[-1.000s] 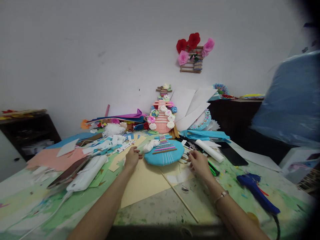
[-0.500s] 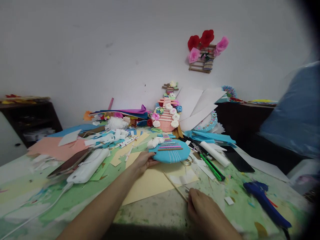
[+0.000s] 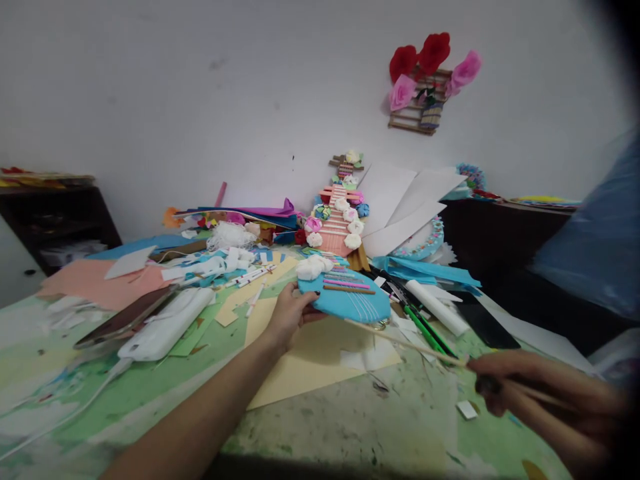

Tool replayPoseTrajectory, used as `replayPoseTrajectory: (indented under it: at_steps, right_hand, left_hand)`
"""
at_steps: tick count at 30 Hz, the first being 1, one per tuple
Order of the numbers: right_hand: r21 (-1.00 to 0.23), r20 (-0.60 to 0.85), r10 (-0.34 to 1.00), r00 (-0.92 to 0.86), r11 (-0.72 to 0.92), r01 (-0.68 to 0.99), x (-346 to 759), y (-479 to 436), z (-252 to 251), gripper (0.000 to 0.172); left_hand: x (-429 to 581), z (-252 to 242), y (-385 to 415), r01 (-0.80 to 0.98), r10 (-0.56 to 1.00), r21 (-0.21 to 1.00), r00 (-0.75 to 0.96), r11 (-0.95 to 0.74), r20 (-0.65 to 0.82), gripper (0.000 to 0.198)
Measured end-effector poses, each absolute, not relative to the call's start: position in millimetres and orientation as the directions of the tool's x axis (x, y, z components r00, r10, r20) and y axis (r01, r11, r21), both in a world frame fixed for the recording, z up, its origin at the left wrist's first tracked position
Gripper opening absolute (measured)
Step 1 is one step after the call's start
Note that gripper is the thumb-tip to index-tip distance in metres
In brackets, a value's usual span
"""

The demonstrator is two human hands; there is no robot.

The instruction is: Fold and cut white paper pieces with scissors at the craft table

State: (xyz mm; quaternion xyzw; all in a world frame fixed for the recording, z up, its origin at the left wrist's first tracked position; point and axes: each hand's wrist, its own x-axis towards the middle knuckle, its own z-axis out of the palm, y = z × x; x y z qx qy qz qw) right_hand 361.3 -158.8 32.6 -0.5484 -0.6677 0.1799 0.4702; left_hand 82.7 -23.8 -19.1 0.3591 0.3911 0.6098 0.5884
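Observation:
My left hand (image 3: 290, 313) is closed on the left edge of a blue rounded craft piece (image 3: 345, 305), thumb on top. Coloured thin sticks and white strings run across its face, and white paper flowers (image 3: 314, 267) sit at its upper left. Out to the right, my right hand (image 3: 535, 390) pinches a long thin wooden stick (image 3: 415, 345). The stick's far tip points left, close to the craft piece's lower edge; whether they touch I cannot tell. Beneath lies a sheet of cream paper (image 3: 300, 377).
Behind stands a pink guitar-shaped craft (image 3: 333, 237) with paper flowers. On the left are a white power strip (image 3: 167, 323) and a phone (image 3: 125, 319). A green cutter (image 3: 425, 327), a white roll (image 3: 436, 308) and a black phone (image 3: 483, 320) lie right. Paper scraps cover much of the table.
My right hand has swung right and up, bringing the wooden stick's tip near the craft piece. The craft piece tilts slightly more in my left hand. The view has shifted a little.

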Motion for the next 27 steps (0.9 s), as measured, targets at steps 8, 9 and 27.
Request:
replayPoseTrajectory:
  at_steps: [8, 9, 27]
  right_hand:
    - [-0.787, 0.606, 0.78, 0.156, 0.616, -0.023, 303, -92, 59, 0.014]
    - [-0.735, 0.663, 0.73, 0.165, 0.677, -0.038, 292, -83, 62, 0.01]
    - [0.031, 0.945, 0.146, -0.292, 0.851, 0.525, 208, -30, 73, 0.01]
  left_hand:
    - [75, -10, -34, -0.469, 0.995, 0.879, -0.081, -0.087, 0.056, 0.033]
    - [74, -10, -34, -0.47, 0.995, 0.878, -0.083, -0.085, 0.052, 0.032]
    - [67, -7, -32, -0.507, 0.99, 0.855, -0.129, -0.11, 0.05, 0.026]
